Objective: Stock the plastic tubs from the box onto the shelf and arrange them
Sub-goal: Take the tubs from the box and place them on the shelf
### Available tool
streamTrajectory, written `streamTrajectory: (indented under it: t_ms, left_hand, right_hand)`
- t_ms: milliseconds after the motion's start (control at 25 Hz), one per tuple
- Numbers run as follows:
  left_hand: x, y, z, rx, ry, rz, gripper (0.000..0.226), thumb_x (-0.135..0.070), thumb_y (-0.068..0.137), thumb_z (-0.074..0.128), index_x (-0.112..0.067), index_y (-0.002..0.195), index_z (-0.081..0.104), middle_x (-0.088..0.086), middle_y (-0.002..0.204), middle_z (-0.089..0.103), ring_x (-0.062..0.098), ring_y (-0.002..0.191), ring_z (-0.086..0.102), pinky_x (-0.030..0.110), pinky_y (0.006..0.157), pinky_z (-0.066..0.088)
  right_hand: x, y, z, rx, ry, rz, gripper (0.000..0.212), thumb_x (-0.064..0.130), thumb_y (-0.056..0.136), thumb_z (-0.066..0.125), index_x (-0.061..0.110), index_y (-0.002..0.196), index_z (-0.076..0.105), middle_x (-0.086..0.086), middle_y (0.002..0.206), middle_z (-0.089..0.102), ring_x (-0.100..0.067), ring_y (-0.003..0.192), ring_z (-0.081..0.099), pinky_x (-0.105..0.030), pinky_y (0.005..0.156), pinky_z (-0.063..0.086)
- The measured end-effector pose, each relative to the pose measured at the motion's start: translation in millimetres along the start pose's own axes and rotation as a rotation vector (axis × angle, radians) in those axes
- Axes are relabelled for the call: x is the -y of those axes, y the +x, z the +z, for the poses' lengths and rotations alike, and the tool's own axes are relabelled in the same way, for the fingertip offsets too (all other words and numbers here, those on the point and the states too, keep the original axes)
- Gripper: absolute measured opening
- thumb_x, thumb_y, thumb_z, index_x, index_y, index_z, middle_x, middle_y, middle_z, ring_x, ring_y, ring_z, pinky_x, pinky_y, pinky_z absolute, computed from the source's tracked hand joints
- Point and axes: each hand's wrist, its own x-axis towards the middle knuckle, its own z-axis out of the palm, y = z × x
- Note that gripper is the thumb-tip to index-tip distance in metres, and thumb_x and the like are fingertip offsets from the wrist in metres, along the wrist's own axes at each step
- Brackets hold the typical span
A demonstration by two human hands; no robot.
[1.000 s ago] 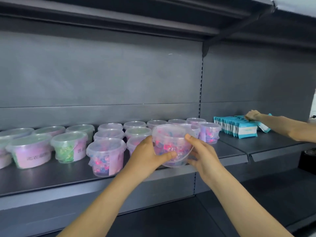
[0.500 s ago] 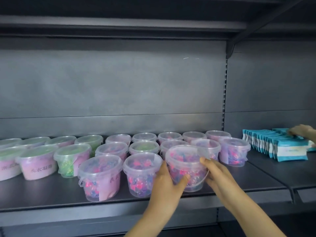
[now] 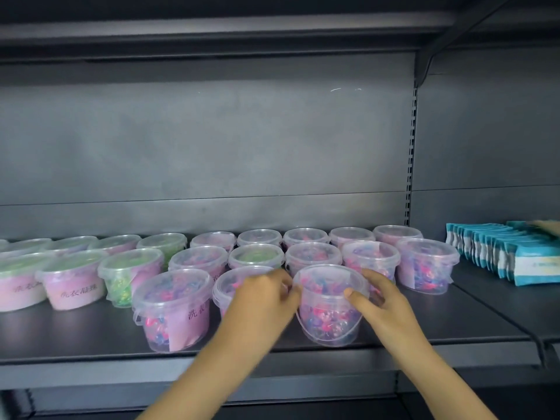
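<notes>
A clear plastic tub (image 3: 328,310) full of pink and blue pods stands on the dark shelf (image 3: 75,338), in the front row at the right end. My left hand (image 3: 260,301) presses on its left side and my right hand (image 3: 378,301) wraps its right side, thumb on the front wall. To its left stand two more front-row tubs: one partly hidden behind my left hand (image 3: 230,283), and one with a pink label (image 3: 172,307). Behind them are rows of lidded tubs (image 3: 312,256), several with pink or green contents.
Blue and white packets (image 3: 503,253) stand in a row on the adjoining shelf to the right, with another person's hand (image 3: 550,227) at their far end. A slotted upright (image 3: 411,153) divides the two bays. Bare shelf lies right of the held tub.
The tub has come down from the air onto the shelf's front row, right of the two front tubs. Both my hands stayed on it. The view moved closer to the shelf.
</notes>
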Motion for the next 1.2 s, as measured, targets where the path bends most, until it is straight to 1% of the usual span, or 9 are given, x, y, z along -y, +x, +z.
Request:
streamTrajectory:
  t_ms: [80, 160, 320, 640, 800, 920, 1040, 1120, 1200]
  left_hand:
    - [7, 23, -17, -0.014, -0.023, 0.051, 0.015, -0.022, 0.088, 0.059, -0.014, 0.097, 0.067, -0.003, 0.083, 0.068, 0.004, 0.066, 0.057, 0.001, 0.063, 0.038]
    - [21, 50, -22, 0.071, 0.002, 0.087, 0.016, -0.015, 0.087, 0.06, -0.008, 0.099, 0.068, 0.001, 0.09, 0.069, 0.006, 0.075, 0.058, -0.002, 0.066, 0.037]
    - [60, 97, -15, 0.171, 0.052, 0.02, 0.018, -0.018, 0.087, 0.061, -0.008, 0.1, 0.069, 0.003, 0.105, 0.07, 0.017, 0.1, 0.063, 0.018, 0.084, 0.042]
    - [124, 138, -14, 0.381, 0.253, -0.079, 0.037, -0.037, 0.086, 0.062, -0.013, 0.114, 0.063, 0.001, 0.121, 0.057, 0.019, 0.115, 0.053, 0.026, 0.094, 0.038]
    - [125, 141, -31, 0.546, 0.184, -0.013, 0.033, -0.031, 0.089, 0.061, -0.01, 0.114, 0.066, -0.002, 0.114, 0.061, 0.009, 0.104, 0.053, 0.014, 0.083, 0.037]
    - [133, 137, -41, 0.573, 0.087, -0.04, 0.032, -0.024, 0.087, 0.065, -0.012, 0.116, 0.065, 0.001, 0.124, 0.06, 0.01, 0.112, 0.054, 0.01, 0.09, 0.038]
    - [142, 135, -41, 0.555, 0.09, -0.014, 0.037, -0.022, 0.082, 0.071, -0.014, 0.117, 0.065, 0.0, 0.125, 0.059, 0.007, 0.11, 0.051, -0.006, 0.075, 0.033]
    - [146, 135, -39, 0.519, 0.101, 0.022, 0.038, -0.023, 0.08, 0.073, -0.016, 0.116, 0.066, -0.001, 0.124, 0.061, 0.006, 0.109, 0.052, -0.007, 0.073, 0.031]
    - [148, 134, -38, 0.512, 0.091, 0.043, 0.039, -0.022, 0.079, 0.074, -0.016, 0.116, 0.066, -0.002, 0.125, 0.062, 0.006, 0.113, 0.054, -0.003, 0.082, 0.032]
  right_hand:
    - [6, 1, 1, -0.003, -0.148, -0.09, 0.04, 0.025, 0.08, 0.071, 0.028, 0.116, 0.055, 0.012, 0.123, 0.05, -0.007, 0.117, 0.044, -0.023, 0.097, 0.035]
    - [17, 3, 6, 0.025, -0.246, -0.16, 0.033, 0.027, 0.081, 0.071, 0.027, 0.111, 0.059, 0.012, 0.122, 0.051, -0.004, 0.115, 0.042, -0.019, 0.095, 0.03]
    - [37, 7, 25, 0.084, -0.5, -0.275, 0.033, 0.035, 0.082, 0.068, 0.021, 0.111, 0.063, 0.013, 0.108, 0.055, -0.004, 0.107, 0.044, -0.012, 0.085, 0.027]
    - [52, 10, 70, 0.343, -0.658, -0.464, 0.051, 0.048, 0.076, 0.07, 0.024, 0.12, 0.062, 0.011, 0.12, 0.06, -0.007, 0.115, 0.048, -0.018, 0.094, 0.038]
    - [47, 16, 74, 0.361, -0.692, -0.498, 0.049, 0.046, 0.075, 0.072, 0.022, 0.117, 0.064, 0.009, 0.119, 0.061, -0.008, 0.114, 0.051, -0.02, 0.096, 0.04]
    - [45, 18, 70, 0.343, -0.693, -0.501, 0.046, 0.044, 0.074, 0.073, 0.022, 0.114, 0.067, 0.01, 0.117, 0.062, -0.005, 0.111, 0.053, -0.018, 0.096, 0.039]
    - [44, 19, 62, 0.315, -0.702, -0.501, 0.046, 0.043, 0.072, 0.075, 0.023, 0.112, 0.068, 0.014, 0.115, 0.062, 0.0, 0.107, 0.05, -0.01, 0.094, 0.035]
    - [43, 20, 60, 0.312, -0.698, -0.492, 0.046, 0.043, 0.07, 0.076, 0.024, 0.111, 0.069, 0.015, 0.113, 0.061, 0.004, 0.103, 0.047, -0.007, 0.093, 0.033]
    - [43, 19, 59, 0.31, -0.7, -0.476, 0.046, 0.044, 0.069, 0.076, 0.024, 0.11, 0.069, 0.018, 0.11, 0.06, 0.005, 0.103, 0.048, -0.009, 0.094, 0.034]
